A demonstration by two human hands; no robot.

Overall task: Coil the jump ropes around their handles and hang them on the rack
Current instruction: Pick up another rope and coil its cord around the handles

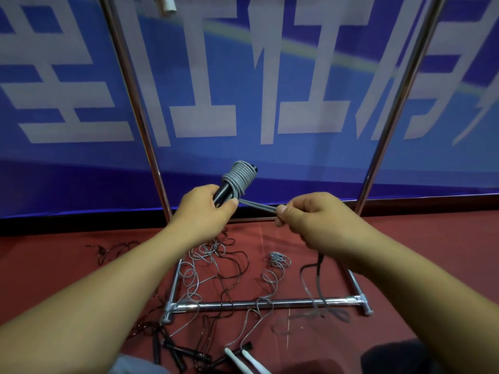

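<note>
Rack (266, 303) of chrome tubing stands on the red floor (67, 265), loose jump ropes (216, 268) tangled across its base. Above that base, the left hand (206, 209) grips black handles (222, 194) wrapped in grey rope coil (240, 176); the right hand (316, 214) pinches the rope's doubled end (259, 205).

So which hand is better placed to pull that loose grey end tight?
The right hand, probably: its fingers already pinch the grey rope end, while the left hand grips the black handles.
</note>
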